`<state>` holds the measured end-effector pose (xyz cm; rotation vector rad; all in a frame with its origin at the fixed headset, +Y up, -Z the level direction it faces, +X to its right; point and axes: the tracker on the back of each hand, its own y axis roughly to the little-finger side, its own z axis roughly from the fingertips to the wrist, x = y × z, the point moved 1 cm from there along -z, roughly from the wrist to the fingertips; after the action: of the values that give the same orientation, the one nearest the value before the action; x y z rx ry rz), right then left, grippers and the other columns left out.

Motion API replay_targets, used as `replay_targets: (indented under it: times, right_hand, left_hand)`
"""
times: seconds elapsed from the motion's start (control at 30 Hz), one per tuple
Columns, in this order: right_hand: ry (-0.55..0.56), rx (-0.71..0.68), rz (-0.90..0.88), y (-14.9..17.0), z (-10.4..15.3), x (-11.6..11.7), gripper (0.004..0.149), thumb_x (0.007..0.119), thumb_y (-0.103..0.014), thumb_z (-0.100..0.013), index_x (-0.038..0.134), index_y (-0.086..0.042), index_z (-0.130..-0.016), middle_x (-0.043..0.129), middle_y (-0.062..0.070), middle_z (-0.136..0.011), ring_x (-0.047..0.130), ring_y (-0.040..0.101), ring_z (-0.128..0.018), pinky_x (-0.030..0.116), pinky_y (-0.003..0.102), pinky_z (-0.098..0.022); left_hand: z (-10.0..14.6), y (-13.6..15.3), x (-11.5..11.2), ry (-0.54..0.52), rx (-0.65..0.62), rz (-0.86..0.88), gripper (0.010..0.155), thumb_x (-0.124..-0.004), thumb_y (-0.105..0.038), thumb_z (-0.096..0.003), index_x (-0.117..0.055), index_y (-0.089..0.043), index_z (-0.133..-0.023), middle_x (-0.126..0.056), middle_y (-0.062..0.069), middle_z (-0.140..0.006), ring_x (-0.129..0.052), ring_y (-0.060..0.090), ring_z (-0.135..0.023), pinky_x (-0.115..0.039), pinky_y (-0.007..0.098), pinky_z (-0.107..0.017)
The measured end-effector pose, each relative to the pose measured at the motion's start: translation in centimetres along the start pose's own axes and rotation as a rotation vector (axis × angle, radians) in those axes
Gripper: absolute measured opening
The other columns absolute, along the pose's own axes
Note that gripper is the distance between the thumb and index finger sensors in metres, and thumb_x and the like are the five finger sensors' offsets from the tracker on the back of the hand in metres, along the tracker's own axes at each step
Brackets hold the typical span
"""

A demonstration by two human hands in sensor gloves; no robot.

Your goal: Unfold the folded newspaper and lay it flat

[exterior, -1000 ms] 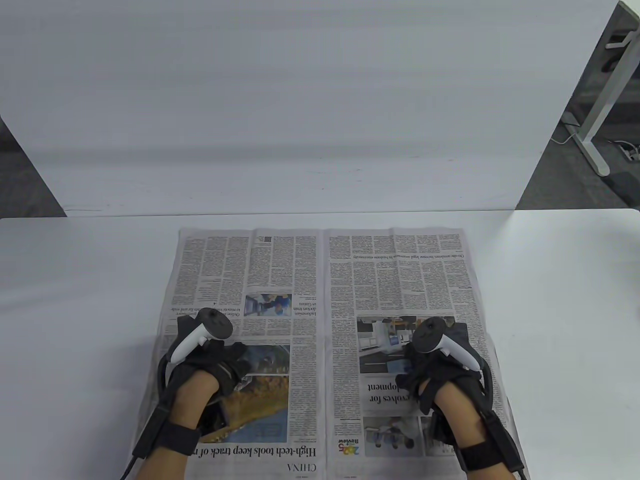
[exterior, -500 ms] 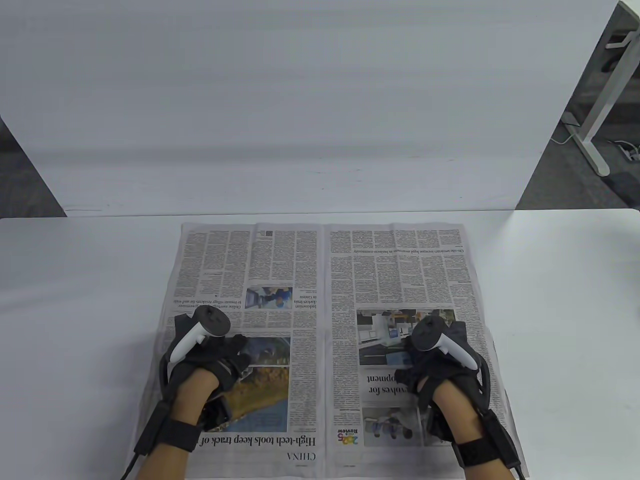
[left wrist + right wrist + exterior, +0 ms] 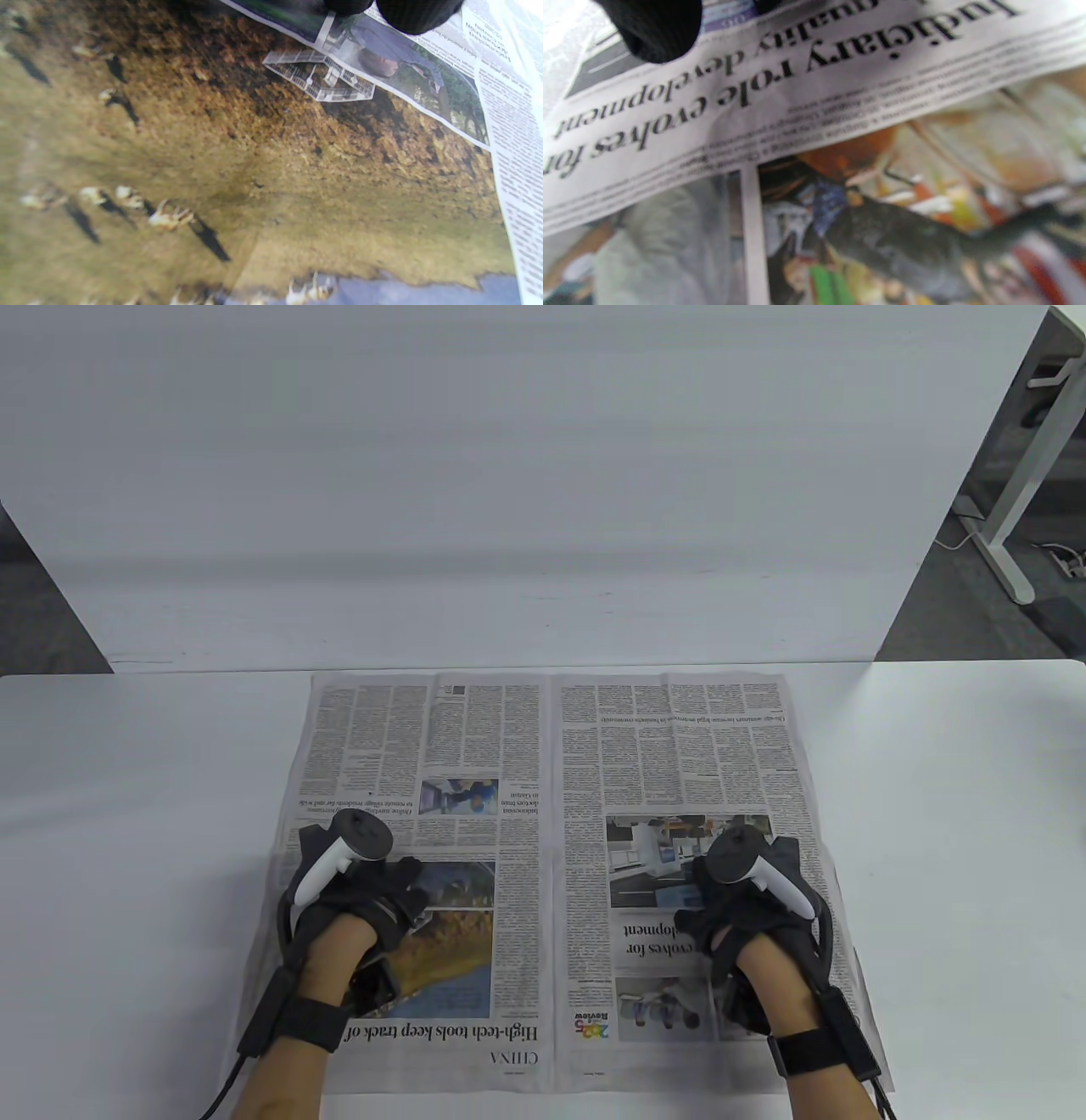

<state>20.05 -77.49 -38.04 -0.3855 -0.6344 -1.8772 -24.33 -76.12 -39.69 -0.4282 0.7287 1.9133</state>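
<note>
The newspaper (image 3: 551,780) lies opened out as a two-page spread on the white table (image 3: 127,814), its far edge near the table's back edge. My left hand (image 3: 373,899) rests flat on the left page over the brown landscape photo (image 3: 254,178). My right hand (image 3: 730,908) rests flat on the right page by the large headline (image 3: 721,93). Both hands press down on the paper and grip nothing. Gloved fingertips (image 3: 418,15) show at the top of the left wrist view, and one fingertip (image 3: 657,25) at the top of the right wrist view.
A white backdrop board (image 3: 509,517) stands right behind the table. A desk leg (image 3: 1010,526) and cables stand on the floor at the far right. Bare table lies left and right of the newspaper.
Both hands have slid away from me with the newspaper under them. The whole spread has shifted toward the table's back edge, and its near edge now shows.
</note>
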Motion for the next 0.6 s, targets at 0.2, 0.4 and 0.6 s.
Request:
replay_targets:
  times: [0.2, 0.4, 0.6]
  right_hand:
    - [0.017, 0.001, 0.019, -0.2, -0.2, -0.1, 0.08, 0.072, -0.055, -0.047, 0.024, -0.028, -0.105, 0.006, 0.006, -0.112, 0.0, 0.048, -0.097, 0.021, 0.084, -0.055]
    - [0.076, -0.01, 0.031, -0.6, 0.5, -0.4, 0.08, 0.071, -0.055, -0.047, 0.022, -0.029, -0.105, 0.004, 0.009, -0.112, -0.002, 0.051, -0.096, 0.018, 0.083, -0.055]
    - [0.245, -0.085, 0.036, -2.4, 3.4, -0.9, 0.08, 0.07, -0.055, -0.047, 0.021, -0.031, -0.105, 0.001, 0.007, -0.113, -0.003, 0.05, -0.097, 0.016, 0.083, -0.056]
  left_hand:
    - [0.0, -0.3, 0.0, -0.015, 0.013, -0.026, 0.064, -0.065, -0.048, -0.0476, -0.039, -0.039, -0.106, -0.01, 0.006, -0.113, -0.004, 0.055, -0.098, -0.025, 0.077, -0.067]
    - [0.8, -0.6, 0.5, -0.092, 0.01, -0.029, 0.068, -0.065, -0.049, -0.0477, -0.032, -0.04, -0.106, -0.004, 0.005, -0.112, -0.002, 0.054, -0.1, -0.024, 0.076, -0.069]
    - [3.3, -3.2, 0.1, -0.33, -0.1, -0.133, 0.072, -0.065, -0.051, -0.0469, -0.023, -0.041, -0.105, -0.001, 0.005, -0.112, -0.002, 0.05, -0.102, -0.024, 0.074, -0.071]
